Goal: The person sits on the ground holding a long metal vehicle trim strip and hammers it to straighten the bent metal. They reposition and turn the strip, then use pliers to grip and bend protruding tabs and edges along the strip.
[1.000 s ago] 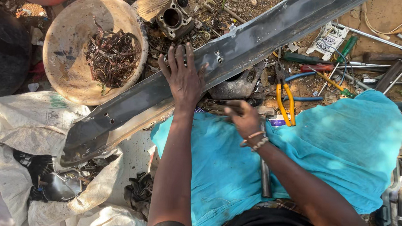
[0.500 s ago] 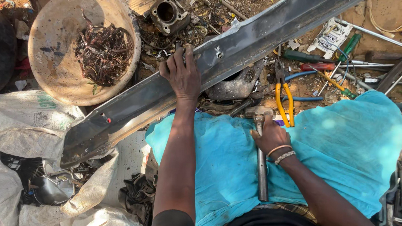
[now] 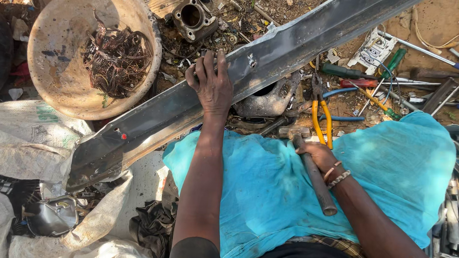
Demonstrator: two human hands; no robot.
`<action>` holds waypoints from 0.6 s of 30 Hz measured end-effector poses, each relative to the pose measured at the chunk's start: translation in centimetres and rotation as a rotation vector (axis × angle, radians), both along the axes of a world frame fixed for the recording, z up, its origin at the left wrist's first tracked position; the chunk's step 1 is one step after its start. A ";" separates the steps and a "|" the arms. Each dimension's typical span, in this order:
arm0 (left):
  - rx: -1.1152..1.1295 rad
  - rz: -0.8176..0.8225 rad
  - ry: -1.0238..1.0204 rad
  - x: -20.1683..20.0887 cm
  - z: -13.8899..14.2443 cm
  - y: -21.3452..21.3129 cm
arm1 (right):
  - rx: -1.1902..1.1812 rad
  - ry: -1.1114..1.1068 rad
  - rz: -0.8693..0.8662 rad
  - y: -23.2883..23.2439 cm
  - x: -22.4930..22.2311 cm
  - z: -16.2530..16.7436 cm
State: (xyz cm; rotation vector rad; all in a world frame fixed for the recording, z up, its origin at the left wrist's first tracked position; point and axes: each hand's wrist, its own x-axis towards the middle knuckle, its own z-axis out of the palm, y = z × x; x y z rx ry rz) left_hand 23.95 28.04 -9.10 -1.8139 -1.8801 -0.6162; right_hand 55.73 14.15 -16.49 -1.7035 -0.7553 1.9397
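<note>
A long grey metal channel [image 3: 254, 72] lies slantwise across the littered ground, and everything else sits around it. The left hand [image 3: 211, 82] rests on top of the channel near its middle, palm down, with the fingers curled over its far edge, pressing on the metal. On the near side of the channel, over a turquoise cloth [image 3: 396, 176] spread across the person's lap, the right hand [image 3: 321, 156] is closed around the handle of a hammer [image 3: 312, 168]; the hammer's head points toward the channel and lies just short of it, while the handle end juts out toward the person. Yellow-handled pliers [image 3: 320, 116] lie just beside the hammer head, close under the channel's near edge. Beyond the far edge of the channel, a round tan bowl [image 3: 57, 76] holds a tangle of dark wire scraps [image 3: 118, 58], and a small metal engine cylinder [image 3: 193, 18] sits to the right of the bowl. Toward the channel's upper right end, screwdrivers [image 3: 350, 72] and other tools are scattered on the dirt. Below the channel's lower left end lie crumpled white sacks [image 3: 21, 143].
</note>
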 end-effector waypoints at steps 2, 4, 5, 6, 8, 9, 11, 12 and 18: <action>-0.056 0.024 0.003 0.2 0.1 -0.4 | -0.201 0.263 -0.144 -1.0 0.7 0.4; -0.096 0.037 -0.006 0.4 0.2 -0.8 | -0.359 0.340 -0.284 -2.1 0.6 2.4; -0.091 0.034 -0.004 0.4 0.1 -1.0 | -0.316 0.383 -0.269 -2.5 0.2 3.7; -0.092 0.029 -0.003 0.4 0.0 -1.2 | -0.278 0.425 -0.257 -3.1 -0.3 5.3; -0.086 0.026 0.016 0.4 -0.2 -1.2 | -0.146 0.311 -0.195 -3.4 -1.8 8.6; -0.088 0.033 0.035 0.4 -0.3 -1.1 | -0.064 0.155 -0.141 -3.5 -2.7 10.2; -0.100 0.037 0.042 0.3 -0.6 -1.0 | 0.106 -0.066 -0.071 -3.5 -4.3 13.2; -0.101 0.031 0.028 0.3 -0.7 -0.8 | 0.203 -0.134 -0.057 -3.1 -4.7 14.3; -0.142 0.071 0.032 0.4 -1.5 0.1 | 0.670 -0.348 0.033 1.6 -5.3 15.1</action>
